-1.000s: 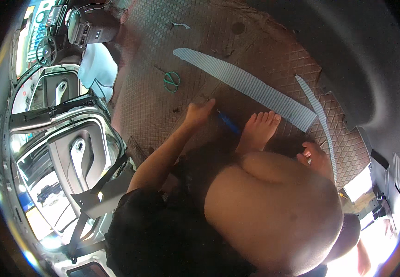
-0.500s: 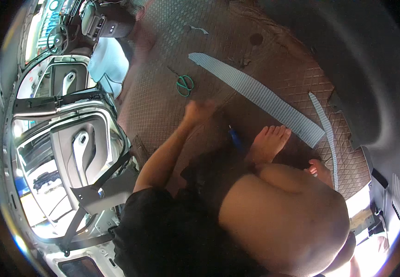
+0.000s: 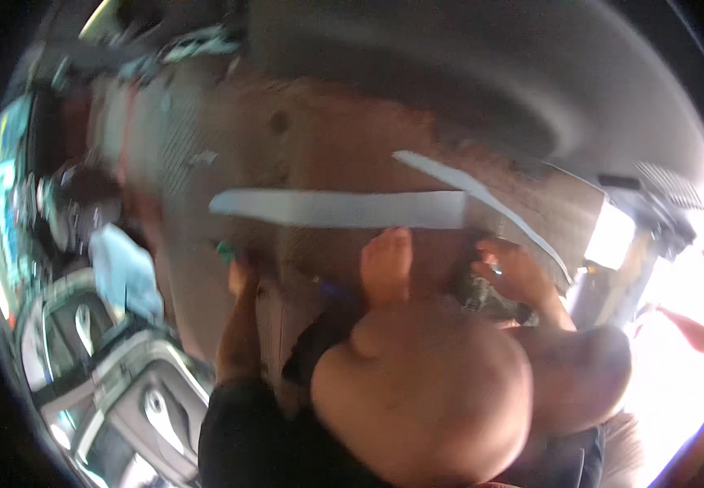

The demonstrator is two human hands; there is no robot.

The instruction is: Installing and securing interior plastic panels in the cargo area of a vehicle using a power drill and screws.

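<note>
My left hand is over the brown quilted floor mat, close beside the green handles of the scissors. Motion blur hides its fingers, so I cannot see whether it touches them. My right hand is beyond my knee, its fingers curled around something small and pale that I cannot make out. Ahead of my bare foot lies a wide, light grey strip with one tapered end. A narrow curved strip of similar colour runs past its right end, down beside my right hand.
A dark moulded side panel borders the mat at the far side. At the left are vehicle doors and a light blue seat or cover. Bright light comes through an opening at the right. A small pale scrap lies farther left.
The view has swung to the right, so strips and doors appear turned. My left hand now appears nearer the scissors. More of my right hand and forearm shows.
</note>
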